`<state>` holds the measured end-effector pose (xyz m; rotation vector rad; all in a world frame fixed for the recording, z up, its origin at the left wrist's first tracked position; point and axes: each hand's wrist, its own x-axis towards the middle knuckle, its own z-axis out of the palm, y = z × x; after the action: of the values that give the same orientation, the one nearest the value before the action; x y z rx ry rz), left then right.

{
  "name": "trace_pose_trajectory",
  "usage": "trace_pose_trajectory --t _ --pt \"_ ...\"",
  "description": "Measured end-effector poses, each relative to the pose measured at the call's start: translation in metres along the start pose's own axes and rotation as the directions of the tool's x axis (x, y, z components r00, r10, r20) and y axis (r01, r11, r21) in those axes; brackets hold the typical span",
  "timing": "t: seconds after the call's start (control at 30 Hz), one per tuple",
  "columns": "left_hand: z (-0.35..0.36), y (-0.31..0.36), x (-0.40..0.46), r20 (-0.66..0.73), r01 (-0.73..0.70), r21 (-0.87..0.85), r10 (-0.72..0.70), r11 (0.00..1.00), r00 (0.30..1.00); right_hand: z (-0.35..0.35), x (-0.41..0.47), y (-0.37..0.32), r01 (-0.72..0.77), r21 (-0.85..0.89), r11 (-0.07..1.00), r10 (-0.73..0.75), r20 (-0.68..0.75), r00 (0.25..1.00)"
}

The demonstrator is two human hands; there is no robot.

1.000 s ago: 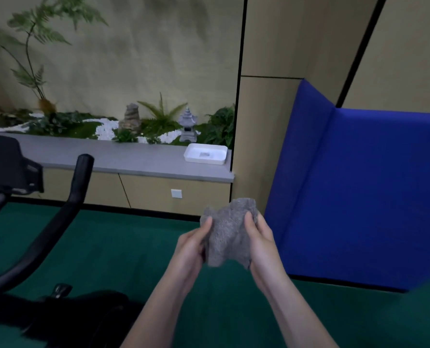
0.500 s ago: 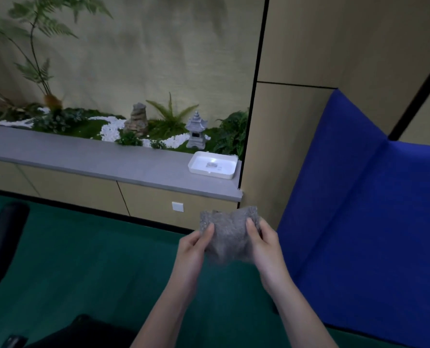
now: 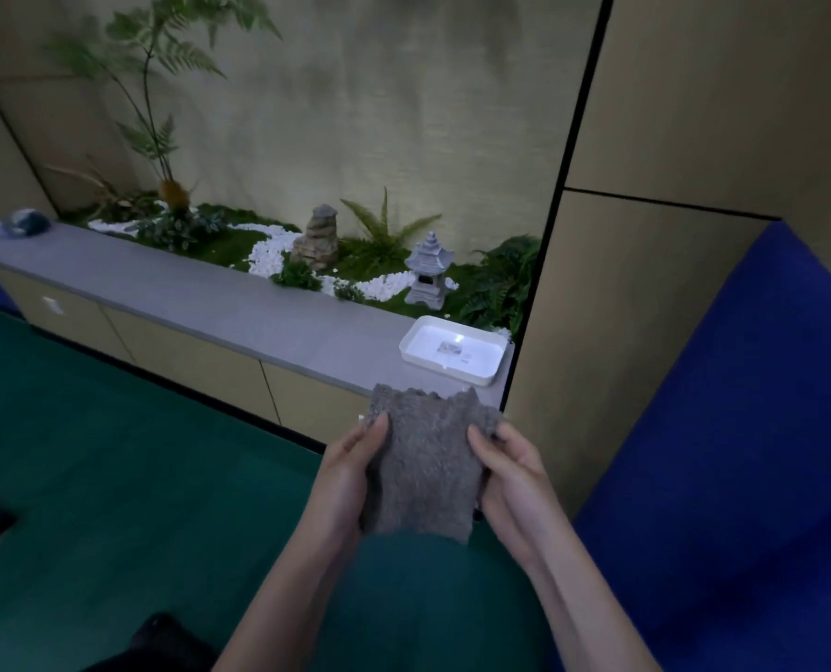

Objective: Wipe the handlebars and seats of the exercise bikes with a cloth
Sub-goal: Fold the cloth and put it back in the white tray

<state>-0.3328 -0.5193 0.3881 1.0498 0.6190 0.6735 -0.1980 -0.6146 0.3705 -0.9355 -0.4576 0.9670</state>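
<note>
A grey fluffy cloth (image 3: 423,463) is held up in front of me between both hands. My left hand (image 3: 350,470) grips its left edge, thumb on the front. My right hand (image 3: 512,477) pinches its right edge. The cloth hangs flat, over the green floor. Of the exercise bike only a dark part (image 3: 161,642) shows at the bottom edge; no handlebar or seat is in view.
A grey ledge (image 3: 200,308) runs along the wall with a white tray (image 3: 452,354) at its right end and a small garden with a stone lantern (image 3: 428,269) behind. A blue padded panel (image 3: 718,453) stands at the right. Green floor (image 3: 113,502) lies at the left.
The view has swung right and forward: the bike's handlebar left the frame and the ledge and tray came closer. Both hands kept hold of the cloth, which now hangs flatter.
</note>
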Motion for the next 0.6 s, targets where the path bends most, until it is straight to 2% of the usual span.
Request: trace_pose_trajectory --t 0.2,0.33,0.47,0.53,0.6 --pt "-0.009 -0.005 0.069 -0.203 -0.044 0.226 0.091 0.973 0.975 0.009 0.074 0.030 0.060 -0.345 0.937 -0.130 -0.183 0.974" --pt "-0.017 0.001 0.128 -0.203 -0.053 0.163 0.086 0.985 0.975 0.018 0.137 0.036 0.049 -0.449 0.892 -0.176 -0.246 0.953" --pt "-0.023 0.019 0.189 -0.144 -0.039 0.021 0.042 0.999 0.989 0.027 0.197 0.030 -0.030 -0.272 0.962 -0.055 -0.301 0.952" --pt "-0.028 0.027 0.217 -0.120 -0.051 -0.013 0.049 0.999 0.992 0.032 0.220 0.026 -0.129 -0.058 0.990 0.107 -0.287 0.952" --pt "-0.033 0.033 0.242 -0.102 -0.056 -0.027 0.053 0.998 0.993 0.035 0.238 0.025 -0.233 0.125 0.964 0.255 -0.216 0.942"
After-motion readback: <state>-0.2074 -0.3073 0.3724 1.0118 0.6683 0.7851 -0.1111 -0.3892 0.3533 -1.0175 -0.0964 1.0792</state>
